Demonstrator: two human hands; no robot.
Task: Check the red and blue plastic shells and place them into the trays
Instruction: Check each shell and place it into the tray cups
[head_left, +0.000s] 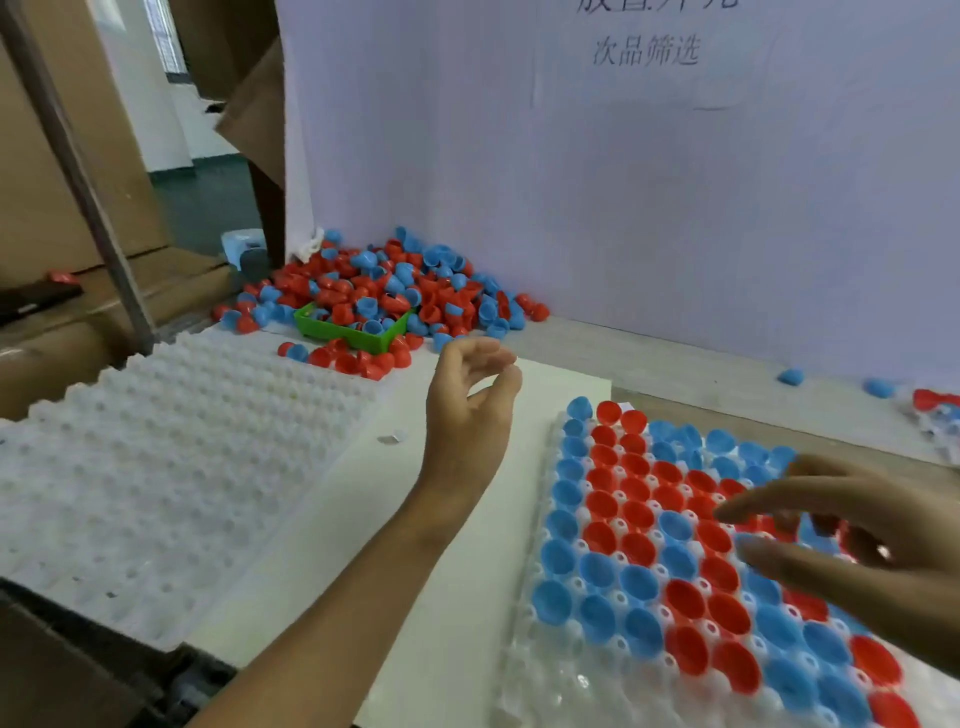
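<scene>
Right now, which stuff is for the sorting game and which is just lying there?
For the job: pile of red and blue shells, filled tray, empty white trays, left hand, right hand.

Just lying about: green bin, cardboard boxes, paper sign.

Both forearms are bare with no sleeve showing, and the left hand and right hand are ungloved.

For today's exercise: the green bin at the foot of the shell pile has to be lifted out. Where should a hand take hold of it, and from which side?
Grip the green bin by its near wall, coming from the front over the white board. That rim is bare and faces the person, while the shell pile crowds its back and sides. A pinch over the rim, thumb outside, looks likeliest to work.
</scene>
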